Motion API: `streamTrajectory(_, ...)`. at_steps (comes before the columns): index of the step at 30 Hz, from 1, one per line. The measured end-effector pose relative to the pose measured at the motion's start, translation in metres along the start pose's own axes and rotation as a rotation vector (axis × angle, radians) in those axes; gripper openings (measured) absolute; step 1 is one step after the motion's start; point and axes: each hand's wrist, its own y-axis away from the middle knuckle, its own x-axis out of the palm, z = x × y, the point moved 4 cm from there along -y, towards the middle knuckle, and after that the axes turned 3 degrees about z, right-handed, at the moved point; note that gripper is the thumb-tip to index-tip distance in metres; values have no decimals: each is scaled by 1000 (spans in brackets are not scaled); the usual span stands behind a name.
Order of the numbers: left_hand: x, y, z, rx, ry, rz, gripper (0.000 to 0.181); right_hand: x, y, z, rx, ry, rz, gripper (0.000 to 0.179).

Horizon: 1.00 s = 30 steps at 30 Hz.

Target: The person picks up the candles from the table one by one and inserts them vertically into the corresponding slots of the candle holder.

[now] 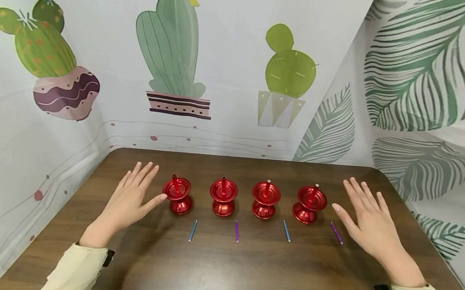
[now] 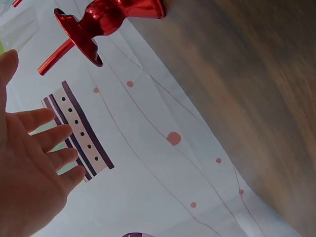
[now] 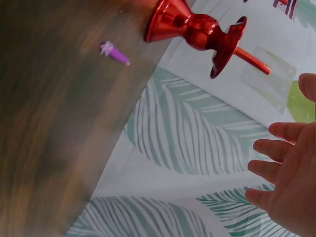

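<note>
Across the table stands a row of several shiny red candle holders, each with a thin upright red tube in its dish. My left hand (image 1: 131, 201) is spread, palm down, beside the leftmost candle holder (image 1: 181, 204); its thumb tip appears close to the dish. Fingers straight, my right hand (image 1: 369, 224) is to the right of the rightmost candle holder (image 1: 305, 212). Neither hand holds anything. In front of the row lie thin sticks like small candles: a blue one (image 1: 193, 231), a purple one (image 1: 237, 232), another blue one (image 1: 286, 231), and a purple one (image 1: 336, 233) nearest my right hand.
Two more candle holders, left-middle (image 1: 223, 208) and right-middle (image 1: 264, 210), stand between the end ones. The brown wooden table (image 1: 222, 271) has rounded far corners. Behind it hangs a white cloth (image 1: 230, 72) printed with cacti and leaves.
</note>
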Motion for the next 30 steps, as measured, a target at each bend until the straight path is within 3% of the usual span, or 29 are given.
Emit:
streamTrajectory(14, 2, -2, -4, 84, 83, -21, 74, -7, -12, 43, -121, -70, -81, 67)
streamTrajectory(21, 6, -6, 1, 74, 186, 34, 70, -5, -21, 66, -182, -118, -106, 67)
streamTrajectory(30, 13, -9, 7, 75, 283, 88, 67, 5, -31, 99, -261, -202, -82, 70)
